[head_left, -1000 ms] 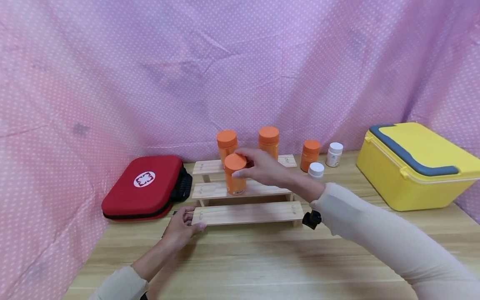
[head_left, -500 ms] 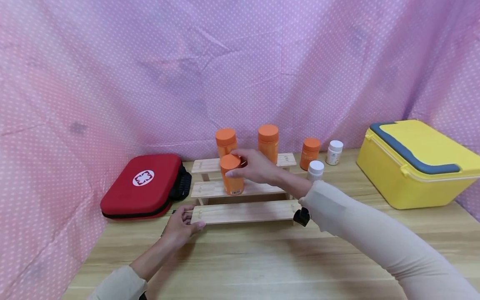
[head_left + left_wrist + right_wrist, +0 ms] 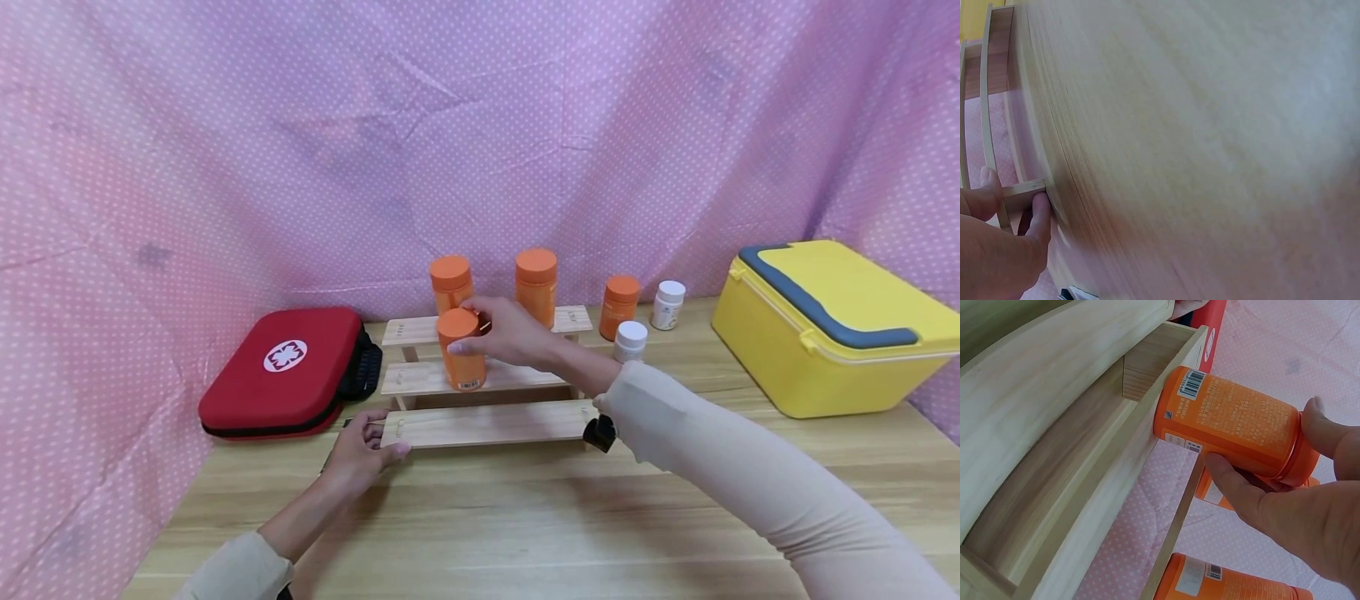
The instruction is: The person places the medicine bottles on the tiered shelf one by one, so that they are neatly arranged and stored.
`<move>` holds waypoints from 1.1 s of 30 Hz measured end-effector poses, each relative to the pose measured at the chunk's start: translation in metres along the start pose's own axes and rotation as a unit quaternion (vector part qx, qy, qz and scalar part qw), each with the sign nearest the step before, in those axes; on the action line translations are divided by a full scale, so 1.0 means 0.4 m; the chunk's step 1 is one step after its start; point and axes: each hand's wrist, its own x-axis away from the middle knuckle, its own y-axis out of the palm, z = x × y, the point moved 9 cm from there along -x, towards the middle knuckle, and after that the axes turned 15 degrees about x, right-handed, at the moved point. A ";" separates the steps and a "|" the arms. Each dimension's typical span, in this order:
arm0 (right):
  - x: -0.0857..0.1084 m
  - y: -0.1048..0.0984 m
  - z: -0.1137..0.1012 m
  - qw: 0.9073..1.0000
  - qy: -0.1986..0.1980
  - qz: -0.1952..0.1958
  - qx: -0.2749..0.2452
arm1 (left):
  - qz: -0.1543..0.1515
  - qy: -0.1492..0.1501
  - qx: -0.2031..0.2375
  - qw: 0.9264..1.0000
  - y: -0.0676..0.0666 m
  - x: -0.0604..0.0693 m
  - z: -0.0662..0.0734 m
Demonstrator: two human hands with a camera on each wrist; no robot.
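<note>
The right hand (image 3: 517, 335) pinches an orange bottle (image 3: 465, 367) near its lid, upright at the left part of the middle step of a wooden three-step rack (image 3: 495, 423). In the right wrist view, thumb and fingers of the right hand (image 3: 1304, 500) lie round that bottle (image 3: 1229, 419), its base at the step. The left hand (image 3: 358, 454) grips the left end of the lowest step; the left wrist view shows the left hand (image 3: 1010, 244) with thumb and fingers round the rack's end (image 3: 1022, 190). Two more orange bottles (image 3: 450, 275) (image 3: 536, 287) stand on the top step.
Left of the rack lies a red case (image 3: 281, 375) with a white emblem. To the right stand a smaller orange bottle (image 3: 619, 308) and two white bottles (image 3: 667, 306) (image 3: 631, 340). A yellow box (image 3: 832, 333) with a grey handle sits at the far right.
The right hand has moved a little left with the orange bottle along the middle step. The left hand keeps its grip on the rack's end.
</note>
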 end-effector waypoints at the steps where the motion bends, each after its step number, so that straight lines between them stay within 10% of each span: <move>1: 0.001 0.000 0.000 1.000 0.001 0.001 -0.002 | 0.000 0.000 -0.002 1.000 -0.001 0.000 0.000; 17: 0.170 -0.092 0.044 0.998 -0.029 0.035 0.052 | -0.002 0.003 -0.014 1.000 -0.003 0.000 0.004; 33: 0.350 -0.274 0.323 0.984 0.087 0.125 0.088 | -0.004 0.018 -0.004 1.000 0.001 0.005 0.008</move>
